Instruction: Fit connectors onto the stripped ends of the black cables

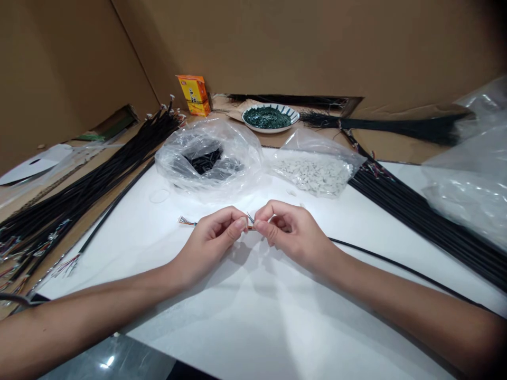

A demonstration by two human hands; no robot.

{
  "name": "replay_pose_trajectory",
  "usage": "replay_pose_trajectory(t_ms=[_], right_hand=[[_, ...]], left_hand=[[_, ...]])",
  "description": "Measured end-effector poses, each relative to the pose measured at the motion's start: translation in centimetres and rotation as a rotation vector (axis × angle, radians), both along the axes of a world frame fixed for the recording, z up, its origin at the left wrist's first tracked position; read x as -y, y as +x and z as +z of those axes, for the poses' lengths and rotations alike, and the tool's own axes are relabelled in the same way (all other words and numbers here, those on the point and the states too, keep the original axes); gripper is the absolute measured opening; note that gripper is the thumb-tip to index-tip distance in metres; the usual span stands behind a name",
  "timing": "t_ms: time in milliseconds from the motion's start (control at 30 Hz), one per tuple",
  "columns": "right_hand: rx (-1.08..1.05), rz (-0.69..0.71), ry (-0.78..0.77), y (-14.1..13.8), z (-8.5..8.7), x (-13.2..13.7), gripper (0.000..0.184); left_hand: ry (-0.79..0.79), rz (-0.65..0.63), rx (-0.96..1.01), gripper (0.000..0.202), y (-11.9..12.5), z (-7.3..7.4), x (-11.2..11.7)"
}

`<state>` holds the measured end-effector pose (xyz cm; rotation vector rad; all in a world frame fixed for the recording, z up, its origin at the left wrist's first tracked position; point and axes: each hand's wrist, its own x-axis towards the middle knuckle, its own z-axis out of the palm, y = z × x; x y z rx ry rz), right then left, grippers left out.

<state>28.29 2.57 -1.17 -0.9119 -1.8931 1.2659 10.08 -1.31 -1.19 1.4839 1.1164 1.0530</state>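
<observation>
My left hand (219,232) and my right hand (291,227) meet over the white board, fingertips almost touching. Both pinch the thin coloured wires (251,228) of a black cable (380,250), which runs out past my right wrist toward the right edge. A short dark wire end sticks up between the fingertips. Left of my left hand, a small white connector (181,219) on orange and dark wires pokes out. My fingers hide most of the wires, so I cannot tell how they lie inside the grip.
Behind the hands lie a clear bag of black pieces (204,158) and a bag of small white connectors (320,171). Bundles of black cables lie left (99,174) and right (415,211). At the back stand a plate of green bits (291,112) and a yellow-orange box (194,95).
</observation>
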Motion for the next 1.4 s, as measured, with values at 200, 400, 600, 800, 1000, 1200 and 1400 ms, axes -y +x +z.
replay_pose_trajectory(t_ms=[200, 400, 600, 800, 1000, 1200, 1400], right_hand=[[0.002, 0.032, -0.075, 0.1, 0.7, -0.1, 0.024], [0.017, 0.044, 0.051, 0.0, 0.7, -0.2, 0.021], [-0.079, 0.002, 0.061, 0.0, 0.7, -0.1, 0.019], [-0.151, 0.085, 0.001, 0.1, 0.3, -0.3, 0.019], [-0.057, 0.178, 0.011, 0.1, 0.5, -0.7, 0.021], [0.052, 0.242, 0.04, 0.2, 0.9, -0.7, 0.02], [0.112, 0.245, 0.156, 0.2, 1.7, -0.7, 0.019]], left_hand=[[-0.015, -0.015, 0.012, 0.027, -0.1, 0.0, 0.0], [0.014, -0.014, -0.021, 0.025, -0.1, 0.0, -0.1], [0.029, -0.006, -0.008, 0.025, 0.0, -0.2, -0.1], [0.028, 0.007, 0.031, 0.024, 0.1, -0.2, -0.1], [0.138, 0.036, -0.046, 0.022, 0.0, -0.2, 0.1], [0.23, 0.082, -0.152, 0.025, -0.1, -0.1, 0.4], [0.225, 0.077, -0.164, 0.026, 0.0, 0.0, 0.2]])
